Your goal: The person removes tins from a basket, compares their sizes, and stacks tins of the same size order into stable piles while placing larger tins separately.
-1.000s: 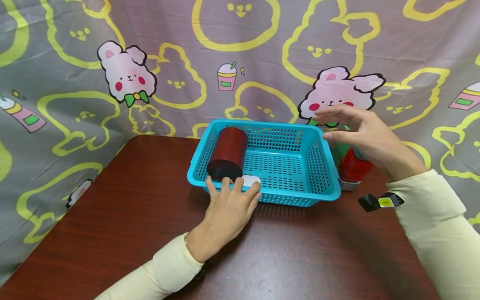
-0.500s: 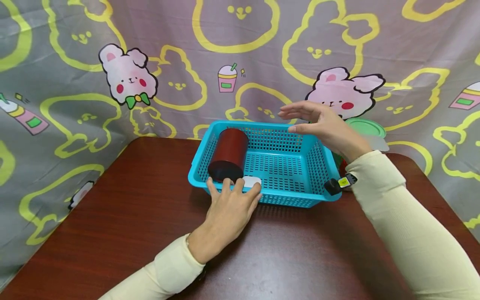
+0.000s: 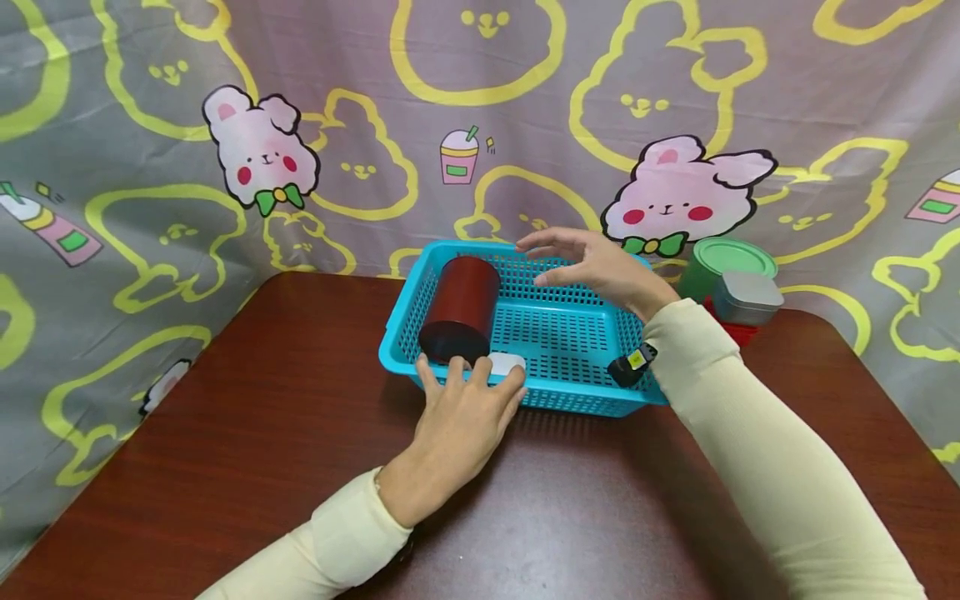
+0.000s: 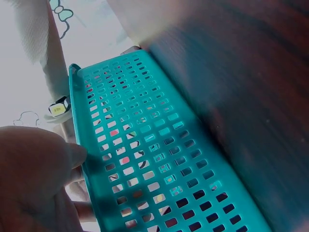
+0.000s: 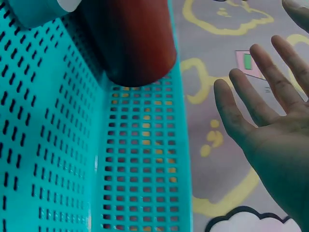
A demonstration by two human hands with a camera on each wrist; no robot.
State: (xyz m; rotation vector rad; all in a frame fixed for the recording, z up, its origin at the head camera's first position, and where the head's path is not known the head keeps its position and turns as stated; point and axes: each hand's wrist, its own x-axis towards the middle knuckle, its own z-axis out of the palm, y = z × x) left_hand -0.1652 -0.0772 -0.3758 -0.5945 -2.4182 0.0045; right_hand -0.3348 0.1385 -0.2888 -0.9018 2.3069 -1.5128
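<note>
A blue-green plastic basket point(image 3: 570, 396) with slotted walls stands on the table. Inside it, at the left, a dark red cylinder point(image 3: 467, 292) lies on its side, its dark end facing me. By the front rim sits a small white object point(image 3: 506, 363), partly hidden by my left hand point(image 3: 457, 429). That hand grips the front rim, its fingers hooked over the edge; the left wrist view shows the thumb on the outer side of the wall point(image 4: 145, 145). Over the basket's back right, my right hand point(image 3: 600, 267) hovers with fingers extended, thumb apart and nothing held. It hides part of the back rim.
Behind the basket's right end stand a green-lidded container point(image 3: 731, 258), a grey box point(image 3: 748, 296) and red pieces point(image 3: 738, 333), partly hidden by my right sleeve. A patterned curtain point(image 3: 360, 50) hangs behind the dark brown table point(image 3: 247, 417).
My right hand has moved left, from beside the containers at the right to over the basket, uncovering the green lid and grey box. The left hand stays on the rim.
</note>
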